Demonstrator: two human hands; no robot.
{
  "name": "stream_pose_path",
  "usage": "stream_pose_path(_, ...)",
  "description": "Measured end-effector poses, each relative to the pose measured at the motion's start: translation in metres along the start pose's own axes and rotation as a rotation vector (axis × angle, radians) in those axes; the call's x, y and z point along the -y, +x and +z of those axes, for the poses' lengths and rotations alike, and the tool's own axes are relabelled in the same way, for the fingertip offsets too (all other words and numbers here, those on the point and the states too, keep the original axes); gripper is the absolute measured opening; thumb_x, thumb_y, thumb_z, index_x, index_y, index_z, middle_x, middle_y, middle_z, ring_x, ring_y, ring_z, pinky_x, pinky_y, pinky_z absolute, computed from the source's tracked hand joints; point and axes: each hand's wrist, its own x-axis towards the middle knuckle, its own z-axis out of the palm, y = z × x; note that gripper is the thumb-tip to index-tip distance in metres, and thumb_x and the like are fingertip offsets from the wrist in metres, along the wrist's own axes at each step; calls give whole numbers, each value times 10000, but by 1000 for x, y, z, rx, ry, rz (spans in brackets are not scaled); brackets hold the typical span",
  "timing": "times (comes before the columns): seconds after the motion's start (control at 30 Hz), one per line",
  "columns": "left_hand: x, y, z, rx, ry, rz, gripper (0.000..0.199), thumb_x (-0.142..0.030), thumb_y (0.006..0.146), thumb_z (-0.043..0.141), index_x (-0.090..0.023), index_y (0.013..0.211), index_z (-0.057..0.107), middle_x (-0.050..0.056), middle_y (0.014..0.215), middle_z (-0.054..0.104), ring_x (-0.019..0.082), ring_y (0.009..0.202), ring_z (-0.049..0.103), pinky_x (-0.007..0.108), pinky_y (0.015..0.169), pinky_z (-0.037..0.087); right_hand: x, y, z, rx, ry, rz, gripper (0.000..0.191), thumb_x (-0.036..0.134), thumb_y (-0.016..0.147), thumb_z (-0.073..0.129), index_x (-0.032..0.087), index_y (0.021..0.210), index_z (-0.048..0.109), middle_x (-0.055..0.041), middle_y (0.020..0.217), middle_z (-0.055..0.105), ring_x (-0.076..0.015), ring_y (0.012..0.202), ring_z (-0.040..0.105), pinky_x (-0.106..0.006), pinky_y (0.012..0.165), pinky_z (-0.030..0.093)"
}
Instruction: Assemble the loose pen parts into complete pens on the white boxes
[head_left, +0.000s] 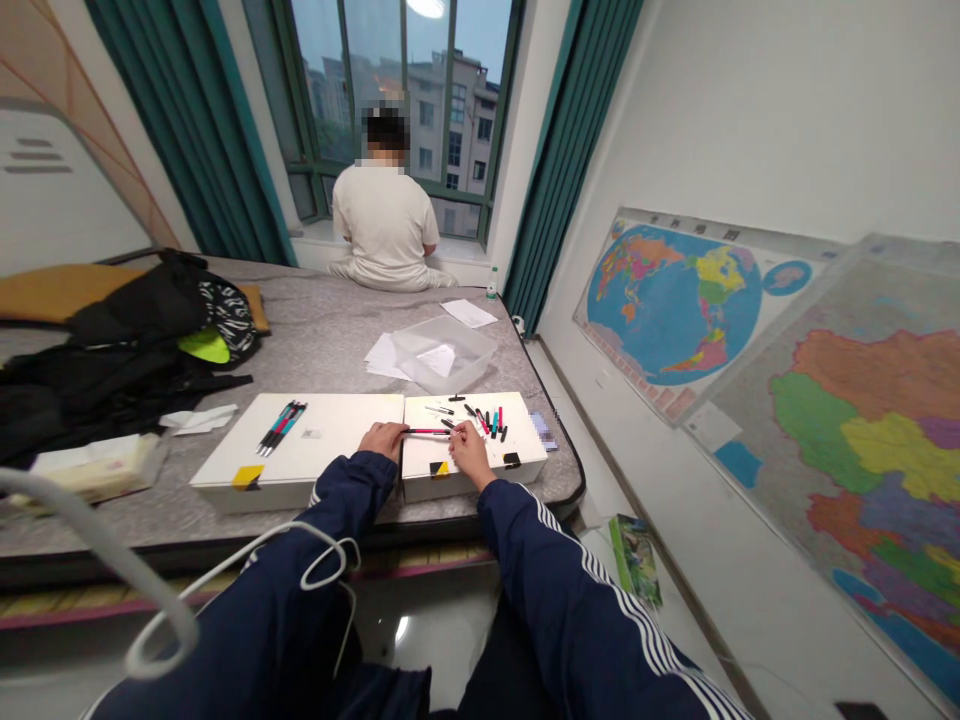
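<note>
Navy sleeves with white stripes reached forward from the bottom of the view, and a white cable looped over the left one. The left hand was closed on one end of a slim pink pen. The right hand pinched the other end, so the pen lay level between the two hands, just above the lid of a white box. Loose pens in black, pink and teal lay on that lid, just beyond the right hand. A second white box stood touching the first on the left, with a bundle of pens on top. Both boxes sat on a grey mattress. Farther on were a clear plastic tub beside white paper and, to the left, a black backpack. At the far edge, a seated person faced a window, back turned.
</note>
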Motion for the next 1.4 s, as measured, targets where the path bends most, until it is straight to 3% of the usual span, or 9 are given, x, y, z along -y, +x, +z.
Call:
stream_pose_path(0.37,1,1,1,18,-25,-21,262,-252,858,458,-240,972,693,46,1014,702,224,950,594,358,847,447,5,-1,1,-33,87,71,232,450,888,388,233,814,421,51,590,533,-119,454,505,-205,412,395)
stream_pose_path(0.5,-4,1,-3,-43,17,-55,299,-295,863,467,-238,1064,681,64,1071,682,250,957,575,377,822,459,7,0,1,-49,156,106,247,471,882,389,233,817,406,55,584,520,-106,422,477,-190,365,388)
stream_pose_path(0.73,-9,0,-7,-17,-16,-60,252,-339,872,492,-273,959,719,43,1064,685,256,952,554,392,812,459,5,3,1,-84,228,142,250,468,871,396,225,812,393,54,586,536,-84,402,463,-165,347,388)
stream_pose_path(1.0,-13,2,-10,25,17,-40,235,-346,869,526,-276,996,710,42,1079,677,257,949,547,385,801,453,4,7,-2,-125,301,166,256,461,853,431,214,795,397,53,558,550,-77,374,468,-160,346,388)
stream_pose_path(1.27,-12,-1,-10,-41,9,-56,201,-316,868,528,-232,913,705,64,981,666,237,909,556,358,794,444,1,7,-1,-87,291,180,256,455,814,470,205,788,419,38,567,569,-89,390,493,-172,341,404)
stream_pose_path(1.4,-13,-1,-15,-3,-3,-51,166,-275,857,549,-213,914,692,71,946,679,236,909,566,362,799,445,3,5,-1,-94,269,168,273,474,814,460,203,791,428,42,549,554,-87,363,465,-174,321,389)
